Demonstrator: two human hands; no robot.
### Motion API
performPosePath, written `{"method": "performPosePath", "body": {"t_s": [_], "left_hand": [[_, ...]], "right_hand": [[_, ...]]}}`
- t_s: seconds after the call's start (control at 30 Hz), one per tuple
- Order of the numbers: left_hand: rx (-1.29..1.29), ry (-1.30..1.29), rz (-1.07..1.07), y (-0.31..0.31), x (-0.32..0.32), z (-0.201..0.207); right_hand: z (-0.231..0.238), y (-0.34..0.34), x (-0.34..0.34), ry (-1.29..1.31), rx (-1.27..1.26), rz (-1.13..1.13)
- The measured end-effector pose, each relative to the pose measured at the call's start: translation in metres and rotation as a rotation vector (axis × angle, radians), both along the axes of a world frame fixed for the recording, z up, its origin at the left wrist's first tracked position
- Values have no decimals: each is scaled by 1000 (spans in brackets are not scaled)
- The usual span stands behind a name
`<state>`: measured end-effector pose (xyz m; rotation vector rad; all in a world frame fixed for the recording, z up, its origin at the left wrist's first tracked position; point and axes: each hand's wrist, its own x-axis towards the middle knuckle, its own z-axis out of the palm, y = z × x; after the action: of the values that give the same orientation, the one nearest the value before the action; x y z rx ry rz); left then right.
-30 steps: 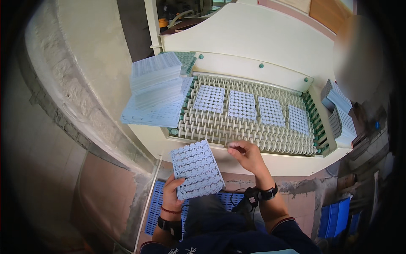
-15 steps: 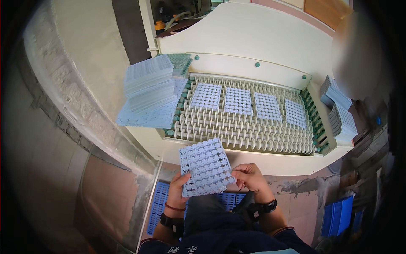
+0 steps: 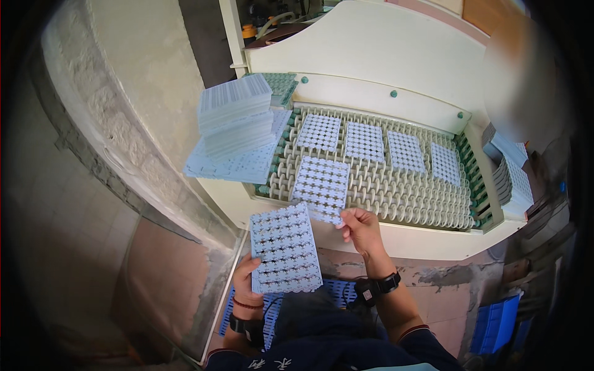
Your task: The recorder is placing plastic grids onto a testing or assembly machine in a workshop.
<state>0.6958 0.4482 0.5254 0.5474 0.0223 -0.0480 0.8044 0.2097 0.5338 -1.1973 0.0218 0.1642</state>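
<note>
My left hand (image 3: 248, 276) grips the left edge of a stack of pale blue perforated panels (image 3: 286, 250), held tilted in front of my body. With thumb and fingers, my right hand (image 3: 362, 230) pinches the lower right corner of a single panel (image 3: 321, 183). That panel reaches over the front left rollers of the conveyor (image 3: 396, 204); its near end is beside the top of the held stack. Farther back, a row of several similar panels lies on the rollers, the leftmost panel (image 3: 318, 132) nearest the side stacks.
Left of the rollers, a tall stack of translucent sheets (image 3: 235, 114) stands on a blue panel pile (image 3: 204, 164). More panels (image 3: 513, 179) lean at the machine's right end. A white cover (image 3: 371, 49) rises behind. Blue crates (image 3: 495, 324) sit on the floor at right.
My right hand has drawn one panel off the held stack and carried it forward over the front rollers. The left hand with the stack has shifted slightly left.
</note>
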Motion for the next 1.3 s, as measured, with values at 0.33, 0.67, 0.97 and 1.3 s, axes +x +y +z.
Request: {"method": "performPosePath", "body": {"t_s": [0.33,0.67,0.97,1.3], "left_hand": [[76,114,37,-7,-5,5],[70,113,29,-35,20,-4],[-22,122,-45,-30,12,-1],[37,152,-23,-28,12,-10]], "right_hand": [[4,10,-5,128,-225,66],[14,-17,-44,28,-235,191],[14,-90,4,-27,-472,-265],[15,-194,-3,-85,-901,-583]]}}
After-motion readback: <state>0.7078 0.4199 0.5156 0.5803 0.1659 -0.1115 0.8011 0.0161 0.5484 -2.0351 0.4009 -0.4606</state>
